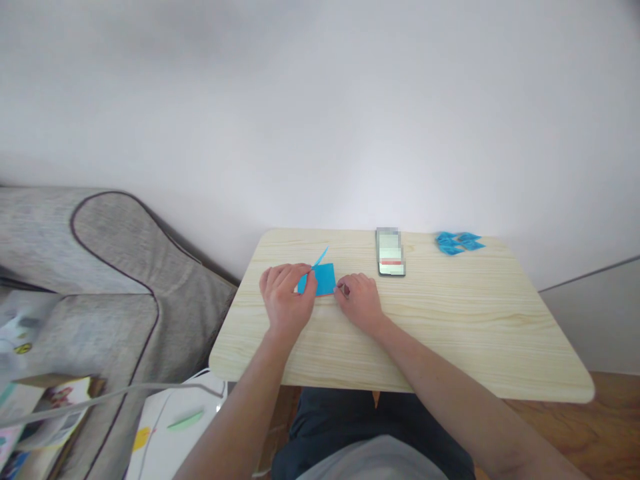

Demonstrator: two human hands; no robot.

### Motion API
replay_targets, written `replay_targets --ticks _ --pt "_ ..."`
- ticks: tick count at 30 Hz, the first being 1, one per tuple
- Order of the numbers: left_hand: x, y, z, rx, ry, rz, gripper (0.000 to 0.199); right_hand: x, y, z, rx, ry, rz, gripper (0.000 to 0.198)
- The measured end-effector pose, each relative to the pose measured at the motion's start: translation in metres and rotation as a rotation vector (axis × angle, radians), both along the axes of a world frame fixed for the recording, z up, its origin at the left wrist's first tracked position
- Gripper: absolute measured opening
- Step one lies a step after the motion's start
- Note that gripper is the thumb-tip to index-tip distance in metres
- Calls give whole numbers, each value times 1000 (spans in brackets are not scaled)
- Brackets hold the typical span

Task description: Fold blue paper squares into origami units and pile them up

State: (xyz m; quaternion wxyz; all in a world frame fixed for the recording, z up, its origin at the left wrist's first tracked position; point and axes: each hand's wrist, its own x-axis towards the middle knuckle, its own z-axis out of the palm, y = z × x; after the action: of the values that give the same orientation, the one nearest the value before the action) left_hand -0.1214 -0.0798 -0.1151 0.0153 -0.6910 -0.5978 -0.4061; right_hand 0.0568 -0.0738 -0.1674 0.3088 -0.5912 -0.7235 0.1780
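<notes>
A small blue sheet of folded paper (pixel 325 279) lies on the light wood table, left of its middle. My left hand (pixel 289 293) grips the paper's left part, thumb on top and fingers behind. A thin blue strip or flap (pixel 321 256) sticks up and to the right past those fingertips; whether it belongs to the sheet I cannot tell. At the paper's lower right corner, my right hand (pixel 359 300) has its thumb and forefinger pinched together, touching the edge. Folded blue paper pieces (pixel 453 243) lie near the table's back right.
A phone (pixel 391 252) with a lit screen lies at the table's back, against the wall side. The wood table (pixel 450 333) has rounded corners. To the left stand a grey sofa (pixel 115 253) with a box of papers (pixel 55 413) and a white surface (pixel 175 433) crossed by a cable.
</notes>
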Motion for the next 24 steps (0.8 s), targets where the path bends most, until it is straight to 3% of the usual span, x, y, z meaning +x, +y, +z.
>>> replay_targets --ticks 5,12,14,18,24 --pt "17 -13 7 42 -45 -130 10 14 -8 3 37 194 -59 19" --pt "65 -48 -21 -21 1 -519 15 82 -65 6 203 261 -242 38" --pt "76 -57 -29 -61 39 -600 15 104 -83 4 267 155 -202 40" --pt "89 -68 -42 -124 83 -702 15 136 -107 -2 257 -21 -98 39" --pt "84 -71 -50 -197 71 -710 15 151 -116 -8 238 -36 -27 23"
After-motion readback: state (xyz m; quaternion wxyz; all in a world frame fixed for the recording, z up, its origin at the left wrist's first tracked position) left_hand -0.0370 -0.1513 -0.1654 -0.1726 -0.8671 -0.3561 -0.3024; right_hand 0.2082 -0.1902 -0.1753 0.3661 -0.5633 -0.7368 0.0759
